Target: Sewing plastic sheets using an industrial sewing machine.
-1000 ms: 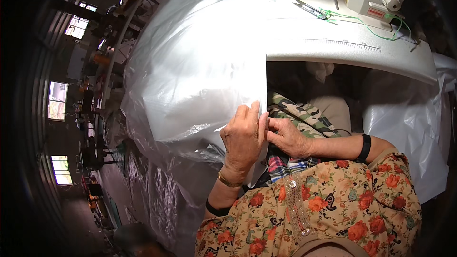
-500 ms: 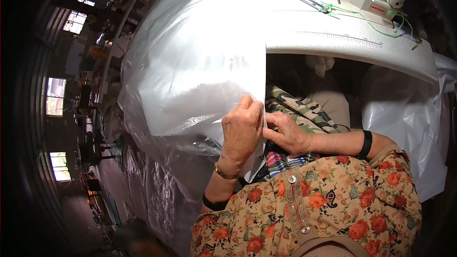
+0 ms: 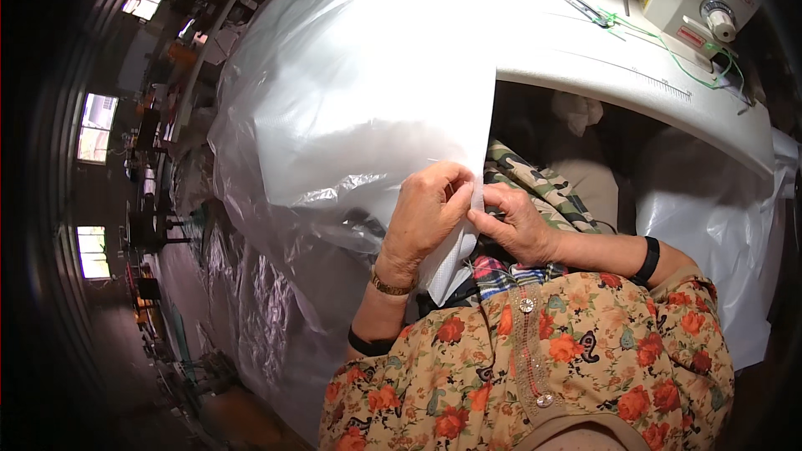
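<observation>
A person is wearing a tan shirt (image 3: pixel 468 367) whose red-orange roses are filling the bottom of the view. Dark bands (image 3: pixel 649 259) are circling both arms, and a gold-coloured wristband (image 3: pixel 393 282) is sitting on the left wrist.

Just beyond the shirt, two bare hands are meeting near the centre. The left hand (image 3: pixel 422 213) is curling inward, its thumb and fingers clamping on the right edge of a white sheet (image 3: pixel 376 100). The right hand (image 3: pixel 525 230) is reaching in from the other side, its thumb and fingers pinching the same edge just beside the left fingertips. A narrow, textured end of the sheet is hanging below the left hand.

A plaid cloth (image 3: pixel 501 274) is showing between the hands and the shirt, and a camouflage cloth (image 3: pixel 543 188) is lying behind the right hand. The sheet is spreading up and left from the hands, wrinkling and shining along its left side, and covering part of a white worktop (image 3: pixel 568 54). Another pale sheet (image 3: pixel 702 217) is draping at the right, well apart from the hands.

Farther up the worktop, snips (image 3: pixel 582 6) are lying beside green thread (image 3: pixel 668 46), near a white machine (image 3: pixel 693 0). At the far left, windows (image 3: pixel 96 127) are glowing in a dim room.
</observation>
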